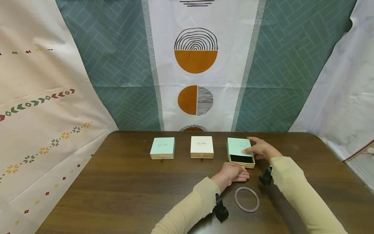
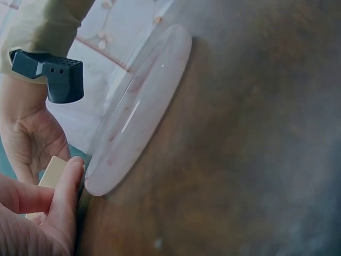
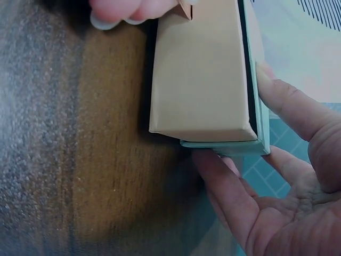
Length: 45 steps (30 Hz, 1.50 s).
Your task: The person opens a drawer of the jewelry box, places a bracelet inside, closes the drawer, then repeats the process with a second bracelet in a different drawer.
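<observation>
At the right back of the table is a mint-green drawer box (image 1: 237,143) with its cream drawer (image 1: 246,165) pulled partway out, showing a black inside. My right hand (image 1: 261,149) grips the mint sleeve, thumb on top and fingers at its right side. In front of the drawer, my left hand (image 1: 232,172) pinches the small pull tab (image 3: 186,8) on the drawer front. A pale pinkish bangle (image 1: 248,210) lies flat on the table, nearer me than the left hand; it looms large in the left wrist view.
Another mint box (image 1: 162,146) and a white box (image 1: 202,145), both closed, stand in a row to the left on the brown wooden table (image 1: 122,188). Patterned cloths (image 1: 128,65) hang behind and along the sides.
</observation>
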Each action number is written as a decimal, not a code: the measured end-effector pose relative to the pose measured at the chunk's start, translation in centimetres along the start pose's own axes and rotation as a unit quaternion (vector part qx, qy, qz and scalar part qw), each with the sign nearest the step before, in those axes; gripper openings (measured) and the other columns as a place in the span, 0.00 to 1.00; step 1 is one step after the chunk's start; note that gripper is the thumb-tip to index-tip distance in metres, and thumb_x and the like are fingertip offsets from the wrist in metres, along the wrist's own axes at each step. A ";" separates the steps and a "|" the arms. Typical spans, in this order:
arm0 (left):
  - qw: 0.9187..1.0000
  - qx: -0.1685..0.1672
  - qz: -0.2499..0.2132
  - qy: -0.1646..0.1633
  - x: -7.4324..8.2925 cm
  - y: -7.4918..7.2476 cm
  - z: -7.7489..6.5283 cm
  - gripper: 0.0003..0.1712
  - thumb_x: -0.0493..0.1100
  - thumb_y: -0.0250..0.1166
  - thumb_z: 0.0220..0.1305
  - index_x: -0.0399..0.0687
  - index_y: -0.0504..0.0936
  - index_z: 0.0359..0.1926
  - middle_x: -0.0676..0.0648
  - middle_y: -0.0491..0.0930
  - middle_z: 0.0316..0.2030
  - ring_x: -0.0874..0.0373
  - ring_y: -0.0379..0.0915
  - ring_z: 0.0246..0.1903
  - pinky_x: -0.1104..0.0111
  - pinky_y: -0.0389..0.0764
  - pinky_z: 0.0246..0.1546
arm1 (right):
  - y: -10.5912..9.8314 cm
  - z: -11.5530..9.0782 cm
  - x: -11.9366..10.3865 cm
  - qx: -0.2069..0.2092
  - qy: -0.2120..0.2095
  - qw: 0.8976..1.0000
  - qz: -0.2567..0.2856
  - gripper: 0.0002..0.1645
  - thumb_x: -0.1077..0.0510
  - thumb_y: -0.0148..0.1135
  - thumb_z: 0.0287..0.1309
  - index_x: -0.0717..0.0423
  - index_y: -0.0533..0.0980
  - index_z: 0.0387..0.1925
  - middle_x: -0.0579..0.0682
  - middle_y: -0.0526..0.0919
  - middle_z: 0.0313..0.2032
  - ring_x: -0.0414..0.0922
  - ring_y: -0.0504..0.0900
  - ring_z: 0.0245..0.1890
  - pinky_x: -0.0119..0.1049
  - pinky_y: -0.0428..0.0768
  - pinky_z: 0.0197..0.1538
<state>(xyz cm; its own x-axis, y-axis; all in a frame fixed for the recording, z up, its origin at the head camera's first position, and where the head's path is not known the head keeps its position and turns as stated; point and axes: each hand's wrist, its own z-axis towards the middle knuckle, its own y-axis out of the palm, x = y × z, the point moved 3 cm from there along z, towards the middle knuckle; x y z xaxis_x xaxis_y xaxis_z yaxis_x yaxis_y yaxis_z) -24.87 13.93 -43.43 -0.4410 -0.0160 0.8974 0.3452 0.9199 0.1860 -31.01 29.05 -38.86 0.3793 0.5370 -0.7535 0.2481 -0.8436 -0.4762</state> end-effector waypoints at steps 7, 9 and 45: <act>1.000 -0.004 0.002 0.000 -0.1 0.0 -0.2 0.13 0.35 0.57 0.67 0.25 0.82 0.39 0.30 0.83 0.38 0.44 0.83 0.41 0.62 0.84 0.41 | 0.0 0.1 0.0 0.001 -0.002 1.000 0.000 0.60 0.60 0.69 0.54 0.62 0.37 0.74 0.76 0.45 0.67 0.68 0.64 0.61 0.58 0.72 0.59; 1.000 -0.006 0.001 0.000 -0.1 0.0 -0.2 0.13 0.35 0.57 0.67 0.25 0.82 0.39 0.30 0.83 0.38 0.44 0.83 0.41 0.62 0.84 0.41 | 0.0 0.1 -0.1 0.000 -0.003 1.000 0.000 0.60 0.60 0.69 0.54 0.62 0.37 0.74 0.76 0.45 0.67 0.68 0.64 0.62 0.58 0.72 0.59; 1.000 -0.006 0.009 -0.002 -0.5 0.1 -1.1 0.13 0.35 0.57 0.68 0.26 0.83 0.37 0.31 0.83 0.37 0.45 0.83 0.40 0.62 0.84 0.40 | 0.0 -0.4 0.0 0.009 -0.007 1.000 -0.005 0.58 0.60 0.69 0.54 0.62 0.39 0.74 0.76 0.46 0.68 0.64 0.69 0.57 0.56 0.74 0.58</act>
<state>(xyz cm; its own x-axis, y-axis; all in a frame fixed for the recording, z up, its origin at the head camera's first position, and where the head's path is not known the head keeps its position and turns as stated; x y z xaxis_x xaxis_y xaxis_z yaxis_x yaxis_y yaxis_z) -23.71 13.60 -43.38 -0.4377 0.0029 0.8991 0.3633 0.9153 0.1739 -30.65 29.07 -38.67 0.3637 0.5448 -0.7556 0.2355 -0.8386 -0.4913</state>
